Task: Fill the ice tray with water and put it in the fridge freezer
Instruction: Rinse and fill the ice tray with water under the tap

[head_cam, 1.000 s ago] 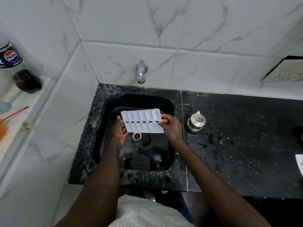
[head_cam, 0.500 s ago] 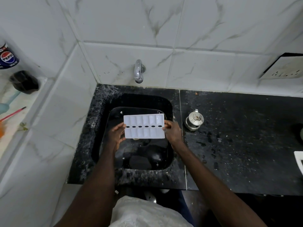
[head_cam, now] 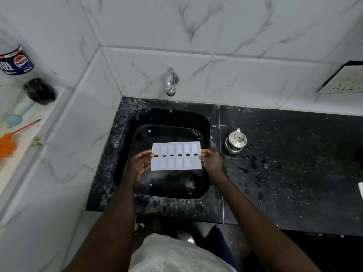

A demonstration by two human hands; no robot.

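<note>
A white ice tray (head_cam: 176,156) with two rows of compartments and a row of dark slots down its middle is held level above the black sink (head_cam: 170,120). My left hand (head_cam: 140,163) grips its left end, thumb on top. My right hand (head_cam: 212,160) grips its right end. The chrome tap (head_cam: 170,81) sticks out of the tiled wall above the sink's far edge, and a single drop hangs in the air below its spout. The tray sits well in front of the spout. I cannot tell whether the compartments hold water.
A small steel lidded pot (head_cam: 235,142) stands on the wet black counter (head_cam: 294,163) right of the sink. On the left ledge are a Pepsi bottle (head_cam: 16,63), a dark cup (head_cam: 40,91), a blue spoon (head_cam: 17,115) and an orange brush (head_cam: 11,140). A wall socket (head_cam: 345,80) sits far right.
The tray has levelled out from a tilt and come slightly toward me, away from the tap. Both hands keep their grip on its ends.
</note>
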